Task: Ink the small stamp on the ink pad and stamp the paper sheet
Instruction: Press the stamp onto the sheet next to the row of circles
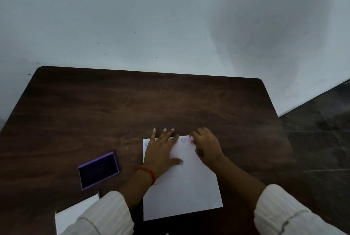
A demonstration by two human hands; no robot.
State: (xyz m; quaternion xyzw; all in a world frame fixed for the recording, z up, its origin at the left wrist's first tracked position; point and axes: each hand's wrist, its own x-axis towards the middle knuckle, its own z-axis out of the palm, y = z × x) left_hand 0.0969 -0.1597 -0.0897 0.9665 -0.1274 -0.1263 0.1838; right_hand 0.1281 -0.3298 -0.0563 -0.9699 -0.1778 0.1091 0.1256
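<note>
The small stamp sits pinched in the right hand at the paper sheet's one-o'clock corner. Press straight down; the left hand, spread flat, pins the sheet.

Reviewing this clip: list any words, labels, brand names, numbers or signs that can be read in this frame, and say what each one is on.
No readable text anywhere.
Paper sheet: purple stamp marks along its far edge, round outlines only, too blurred to read.
Right hand: a small dark mark on its back, too small to read.
Ink pad: no label visible.
White box at the near edge: blank on the part shown.
</note>
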